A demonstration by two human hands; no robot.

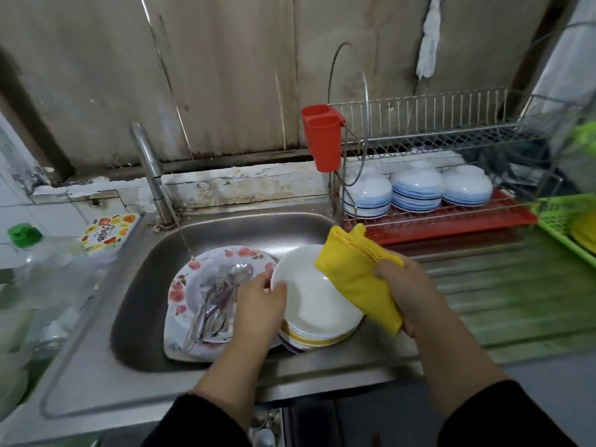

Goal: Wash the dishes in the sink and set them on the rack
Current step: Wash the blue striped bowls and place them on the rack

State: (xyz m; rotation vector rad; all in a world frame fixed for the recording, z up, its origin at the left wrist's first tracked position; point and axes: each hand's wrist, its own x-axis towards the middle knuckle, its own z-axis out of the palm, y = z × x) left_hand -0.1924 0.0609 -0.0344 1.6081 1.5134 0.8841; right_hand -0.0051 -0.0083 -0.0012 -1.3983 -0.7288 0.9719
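Head view
Sink: stainless steel basin set in a steel counter, wide rim on all sides, ribbed drainboard to the right.
Tap: steel faucet at the back rim, a thin stream of water falling onto the floral plate.
Floral plate: lies in the left of the basin, with a bundle of cutlery resting on it.
White plates: a stack in the right of the basin, beside the floral plate; the top plate tilted up toward the left hand.
Left hand: left hand grips the left rim of the top white plate, thumb curled over the edge.
Right hand: right hand clenched round a folded yellow cloth, which lies against the right edge of the top plate.
Rack: two-tier wire dish rack on the counter right of the sink, over a red drip tray; three stacks of blue-striped bowls, upturned, on the lower tier; red cutlery holder hung on its left end.
Counter left: clear bottle with a green cap and a fruit-printed lid or box, near the basin's back left corner.
Counter right: green plastic basket at the frame edge.
Wall: stained, worn panelling, with chipped, peeling paint along the ledge behind the sink; a white rag hangs above the rack.
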